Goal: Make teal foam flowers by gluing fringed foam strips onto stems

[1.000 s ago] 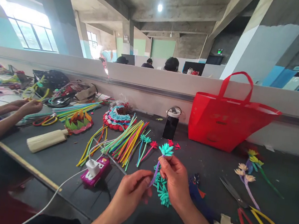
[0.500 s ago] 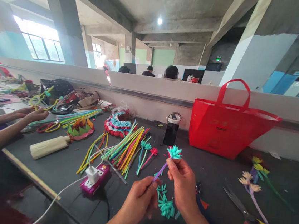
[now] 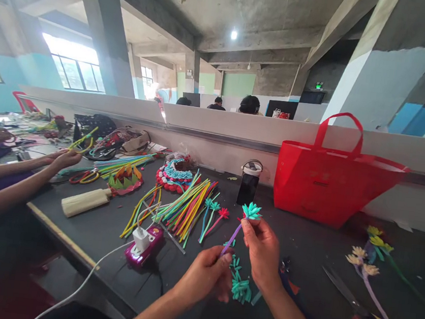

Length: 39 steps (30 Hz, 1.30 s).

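A pipe-cleaner flower with teal petals and a purple stem is held above the dark table. My left hand is closed around the lower part of the stem. Just under the petals, my right hand pinches the top of the stem between thumb and fingers. Loose teal pipe-cleaner pieces lie on the table beneath the hands. Left of the flower rest finished small flowers, one of them a red flower, beside a bundle of coloured pipe cleaners.
Scissors lie open at the right near pale flowers. A red bag and a phone stand at the back. A purple power strip trails a white cable. At far left, a co-worker's hands hold yellow-green pipe cleaners.
The view has turned slightly left, so the table's things appear further right. My hands keep the same grip on the flower. The co-worker's hands and pipe cleaners have moved a little.
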Each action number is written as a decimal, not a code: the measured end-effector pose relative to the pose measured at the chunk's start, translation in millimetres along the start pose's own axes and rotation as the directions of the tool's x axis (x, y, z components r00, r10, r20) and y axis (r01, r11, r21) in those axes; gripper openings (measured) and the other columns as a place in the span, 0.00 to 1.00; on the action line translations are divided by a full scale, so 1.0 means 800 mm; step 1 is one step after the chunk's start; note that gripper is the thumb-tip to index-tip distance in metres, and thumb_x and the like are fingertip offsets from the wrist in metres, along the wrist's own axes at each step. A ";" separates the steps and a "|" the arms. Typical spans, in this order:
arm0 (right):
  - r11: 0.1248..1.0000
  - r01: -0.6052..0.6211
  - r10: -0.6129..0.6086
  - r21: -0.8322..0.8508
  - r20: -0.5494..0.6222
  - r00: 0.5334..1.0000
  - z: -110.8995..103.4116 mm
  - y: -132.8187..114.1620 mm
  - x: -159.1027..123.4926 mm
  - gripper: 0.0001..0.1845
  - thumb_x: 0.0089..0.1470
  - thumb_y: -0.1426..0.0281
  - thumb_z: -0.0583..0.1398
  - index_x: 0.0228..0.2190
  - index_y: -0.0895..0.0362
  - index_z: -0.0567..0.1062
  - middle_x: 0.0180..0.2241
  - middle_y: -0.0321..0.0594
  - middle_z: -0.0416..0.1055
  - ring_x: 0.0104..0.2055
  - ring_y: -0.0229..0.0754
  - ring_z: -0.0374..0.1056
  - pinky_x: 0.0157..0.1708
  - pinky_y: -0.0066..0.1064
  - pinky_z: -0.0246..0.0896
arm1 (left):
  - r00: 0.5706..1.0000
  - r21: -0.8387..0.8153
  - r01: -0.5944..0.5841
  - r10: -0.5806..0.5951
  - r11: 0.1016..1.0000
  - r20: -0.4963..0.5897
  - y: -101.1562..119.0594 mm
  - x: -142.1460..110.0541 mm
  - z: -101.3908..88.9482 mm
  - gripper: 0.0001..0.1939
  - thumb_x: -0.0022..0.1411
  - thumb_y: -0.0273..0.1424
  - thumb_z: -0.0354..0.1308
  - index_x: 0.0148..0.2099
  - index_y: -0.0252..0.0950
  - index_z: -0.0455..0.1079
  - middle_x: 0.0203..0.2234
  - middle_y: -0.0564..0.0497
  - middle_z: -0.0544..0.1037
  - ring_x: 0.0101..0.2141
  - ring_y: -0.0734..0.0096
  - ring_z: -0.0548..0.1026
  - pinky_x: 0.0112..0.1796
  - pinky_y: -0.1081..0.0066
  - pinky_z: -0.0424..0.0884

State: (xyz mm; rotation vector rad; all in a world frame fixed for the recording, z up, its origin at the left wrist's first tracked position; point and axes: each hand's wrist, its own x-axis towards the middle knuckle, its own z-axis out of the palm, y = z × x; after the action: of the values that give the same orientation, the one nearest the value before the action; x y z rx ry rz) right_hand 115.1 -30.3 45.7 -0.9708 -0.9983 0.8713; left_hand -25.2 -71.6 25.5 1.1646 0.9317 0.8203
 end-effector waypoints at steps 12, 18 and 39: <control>0.991 -0.123 0.123 0.050 -0.002 0.992 -0.001 0.029 0.014 0.20 0.45 0.52 0.67 0.26 0.56 0.71 0.21 0.28 0.61 0.20 0.31 0.50 0.19 0.26 0.48 | 0.999 0.078 0.046 -0.046 0.996 -0.004 -0.006 0.013 0.001 0.26 0.60 0.55 0.51 0.44 0.35 0.64 0.18 0.53 0.74 0.15 0.71 0.72 0.15 0.76 0.64; 0.971 -0.236 0.238 -0.026 0.141 0.961 0.001 0.039 0.014 0.22 0.43 0.53 0.67 0.33 0.58 0.78 0.18 0.29 0.62 0.19 0.33 0.54 0.19 0.27 0.50 | 0.953 0.408 -0.079 0.190 0.909 -0.237 -0.014 0.043 -0.052 0.25 0.62 0.53 0.46 0.35 0.36 0.67 0.16 0.56 0.68 0.14 0.74 0.65 0.16 0.75 0.58; 0.942 -0.181 0.304 -0.284 0.484 0.820 0.019 0.053 -0.018 0.08 0.46 0.66 0.63 0.29 0.56 0.80 0.21 0.32 0.71 0.22 0.35 0.61 0.21 0.24 0.53 | 0.762 0.663 -0.016 0.438 0.749 -0.477 -0.040 0.113 -0.101 0.23 0.63 0.48 0.48 0.26 0.36 0.67 0.18 0.57 0.62 0.25 0.72 0.63 0.28 0.74 0.58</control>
State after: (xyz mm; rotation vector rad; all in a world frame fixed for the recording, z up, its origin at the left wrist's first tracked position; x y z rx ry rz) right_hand 89.9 -26.0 5.3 -1.0963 -1.4859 1.3048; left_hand -61.3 34.1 -32.0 1.6690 1.7204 1.1893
